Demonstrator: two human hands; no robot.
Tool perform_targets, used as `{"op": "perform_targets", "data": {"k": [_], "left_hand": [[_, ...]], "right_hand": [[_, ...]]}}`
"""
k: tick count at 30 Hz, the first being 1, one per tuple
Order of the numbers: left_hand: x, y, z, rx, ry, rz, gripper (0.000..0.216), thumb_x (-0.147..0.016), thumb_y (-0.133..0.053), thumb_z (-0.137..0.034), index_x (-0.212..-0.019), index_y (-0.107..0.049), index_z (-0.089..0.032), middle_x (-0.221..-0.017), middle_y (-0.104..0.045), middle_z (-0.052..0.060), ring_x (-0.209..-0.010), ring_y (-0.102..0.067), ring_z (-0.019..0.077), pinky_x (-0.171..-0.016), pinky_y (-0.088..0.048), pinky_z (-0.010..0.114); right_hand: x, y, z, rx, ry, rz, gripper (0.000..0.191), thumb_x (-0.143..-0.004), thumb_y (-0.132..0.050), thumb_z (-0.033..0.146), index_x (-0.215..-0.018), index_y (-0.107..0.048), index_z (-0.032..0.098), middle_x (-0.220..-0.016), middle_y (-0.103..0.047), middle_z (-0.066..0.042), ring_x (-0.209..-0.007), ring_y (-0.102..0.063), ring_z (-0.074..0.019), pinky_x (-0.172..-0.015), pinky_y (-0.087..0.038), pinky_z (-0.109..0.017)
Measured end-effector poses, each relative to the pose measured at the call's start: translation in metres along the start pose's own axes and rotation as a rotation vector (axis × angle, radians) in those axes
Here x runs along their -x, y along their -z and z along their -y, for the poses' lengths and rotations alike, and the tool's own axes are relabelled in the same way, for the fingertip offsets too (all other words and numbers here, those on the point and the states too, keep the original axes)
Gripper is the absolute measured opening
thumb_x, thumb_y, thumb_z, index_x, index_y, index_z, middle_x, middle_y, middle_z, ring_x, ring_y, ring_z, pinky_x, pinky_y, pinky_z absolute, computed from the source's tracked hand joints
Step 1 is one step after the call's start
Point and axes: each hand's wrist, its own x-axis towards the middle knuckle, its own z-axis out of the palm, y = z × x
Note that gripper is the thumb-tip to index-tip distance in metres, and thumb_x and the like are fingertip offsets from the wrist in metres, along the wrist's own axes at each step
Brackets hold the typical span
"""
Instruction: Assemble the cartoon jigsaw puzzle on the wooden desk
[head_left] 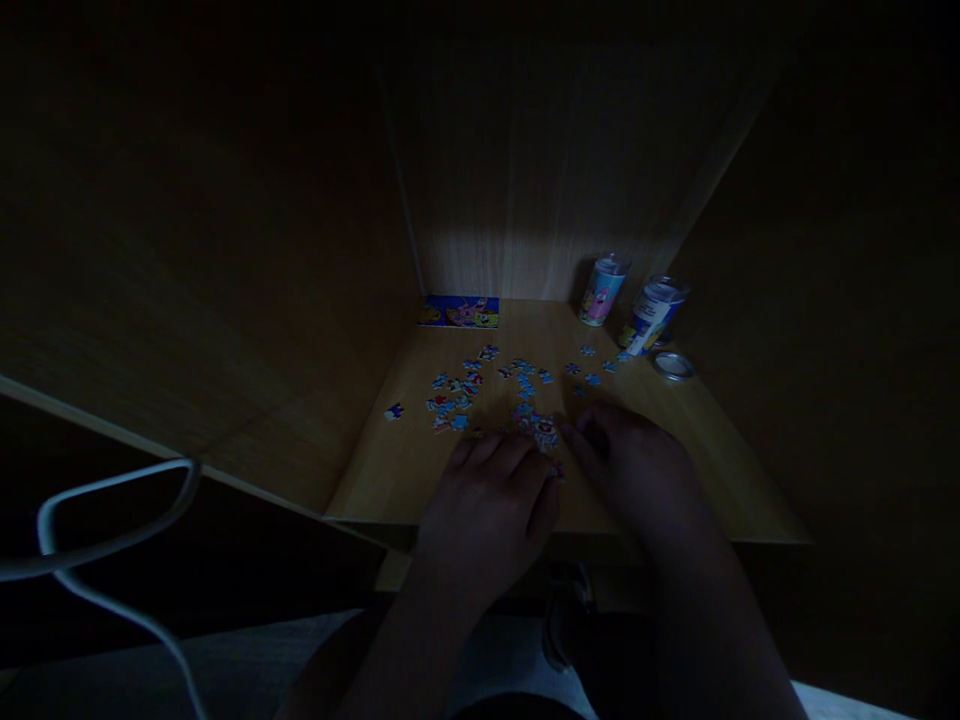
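Observation:
The scene is dim. My left hand (487, 500) rests at the near side of the wooden surface with its fingers curled down. A small reddish puzzle piece (556, 470) shows at its thumb and index finger, partly hidden by them. My right hand (637, 465) is closed, its thumb and forefinger brought together beside a joined cluster of puzzle pieces (544, 428). Whatever those fingertips hold is too dark and small to tell. Several loose blue puzzle pieces (459, 422) lie beyond my left hand, and other loose pieces (592, 380) lie beyond my right.
Two clear cylindrical containers with cartoon labels, one pink and blue (601, 292) and one dark blue (651, 318), stand at the back right. A round lid (673, 366) lies beside them. A cartoon picture card (459, 311) lies against the back panel. Wooden walls enclose both sides; a white cable (112, 475) hangs left.

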Motion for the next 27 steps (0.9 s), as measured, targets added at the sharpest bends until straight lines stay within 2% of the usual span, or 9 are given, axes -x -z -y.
{"op": "perform_targets", "data": {"k": [18,27], "left_hand": [[-0.0004,-0.0008,-0.0002,0.001,-0.001,-0.012,0.009,-0.104,-0.061,-0.025,-0.106,-0.069,-0.022,-0.109,-0.072,0.004,-0.103,-0.063,0.0272,-0.094,-0.051,0.049],[0.0004,-0.0018,0.0006,-0.005,-0.002,-0.009,0.010,-0.104,-0.062,-0.027,-0.108,-0.070,-0.022,-0.113,-0.072,0.005,-0.106,-0.063,0.0277,-0.096,-0.050,0.050]], "right_hand": [[-0.0002,-0.0012,-0.0013,0.011,0.001,0.005,0.035,-0.105,-0.054,0.053,-0.086,-0.063,0.024,-0.075,-0.072,-0.003,-0.067,-0.066,-0.0200,-0.061,-0.034,-0.031],[0.0001,-0.0013,-0.0010,0.008,-0.001,-0.006,0.034,-0.104,-0.056,0.051,-0.085,-0.064,0.024,-0.076,-0.072,-0.003,-0.067,-0.066,-0.0193,-0.060,-0.033,-0.031]]}}
